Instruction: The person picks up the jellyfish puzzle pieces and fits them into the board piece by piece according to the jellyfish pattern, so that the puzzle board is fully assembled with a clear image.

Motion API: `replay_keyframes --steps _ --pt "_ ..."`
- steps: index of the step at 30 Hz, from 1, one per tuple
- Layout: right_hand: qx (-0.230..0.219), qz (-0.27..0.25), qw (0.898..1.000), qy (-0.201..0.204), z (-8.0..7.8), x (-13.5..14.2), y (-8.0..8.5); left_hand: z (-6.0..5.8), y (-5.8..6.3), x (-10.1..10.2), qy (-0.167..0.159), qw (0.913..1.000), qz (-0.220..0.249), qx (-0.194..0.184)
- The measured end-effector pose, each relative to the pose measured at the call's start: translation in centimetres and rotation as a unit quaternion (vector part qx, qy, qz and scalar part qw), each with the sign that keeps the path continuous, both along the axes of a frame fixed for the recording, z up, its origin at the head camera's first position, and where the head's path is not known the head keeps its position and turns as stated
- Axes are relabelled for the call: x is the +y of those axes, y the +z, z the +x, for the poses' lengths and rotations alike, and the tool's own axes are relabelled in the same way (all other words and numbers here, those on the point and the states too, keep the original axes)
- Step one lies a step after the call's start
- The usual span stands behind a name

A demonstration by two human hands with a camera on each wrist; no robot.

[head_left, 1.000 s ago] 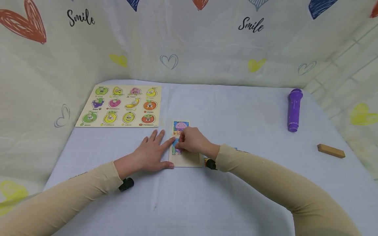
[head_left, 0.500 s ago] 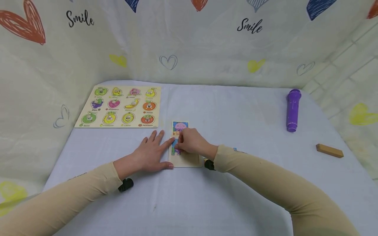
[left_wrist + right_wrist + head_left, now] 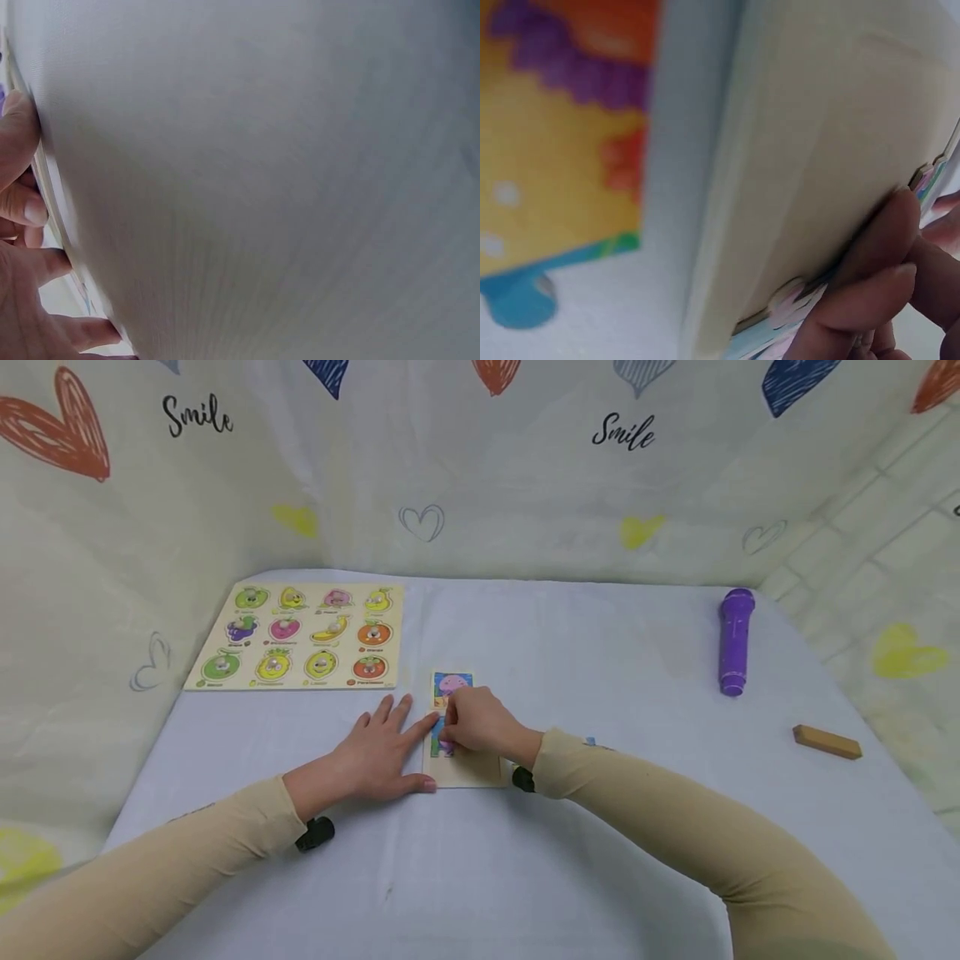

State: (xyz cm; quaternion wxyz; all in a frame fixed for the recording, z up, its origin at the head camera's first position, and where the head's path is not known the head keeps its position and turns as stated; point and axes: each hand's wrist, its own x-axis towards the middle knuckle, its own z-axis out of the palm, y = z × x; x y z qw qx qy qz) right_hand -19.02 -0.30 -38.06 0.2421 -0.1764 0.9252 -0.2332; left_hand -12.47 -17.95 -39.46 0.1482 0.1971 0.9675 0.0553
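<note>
Centrally in frame, the spread left hand touches a puzzle. The right hand bends over it, grip unclear.

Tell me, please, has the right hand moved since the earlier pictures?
No, not visibly: against the fruit board in the head view, the right hand keeps its place. The whole scene only drifts slightly left together.

You read "Smile" twice on the white heart-printed cloth backdrop; the cream rectangular fruit-picture board's labels blur.
</note>
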Motion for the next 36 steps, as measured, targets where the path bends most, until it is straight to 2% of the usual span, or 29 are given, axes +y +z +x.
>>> replay_keyframes --steps 4,10,15,21,29,36 --pt "0.001 -0.015 1.000 0.006 0.0 0.7 -0.3 0.1 -0.2 0.0 -0.004 1.0000 0.003 0.001" --pt "-0.028 -0.076 0.996 0.033 -0.4 3.0 0.1 0.0 -0.3 0.2 -0.004 1.0000 0.003 -0.001" --pt "-0.007 -0.109 0.993 0.042 -0.9 6.3 0.9 0.1 -0.2 0.1 -0.007 1.0000 0.002 0.002" --pt "0.026 -0.094 0.995 0.020 -1.2 11.0 1.3 0.0 -0.1 0.1 -0.004 1.0000 0.002 0.003" --pt "0.043 -0.065 0.997 -0.013 -1.1 15.6 0.5 0.0 0.0 0.1 0.000 1.0000 0.006 -0.002" --pt "0.068 -0.035 0.997 0.026 -0.7 16.6 -0.6 0.1 0.0 0.0 0.000 1.0000 0.006 -0.002"
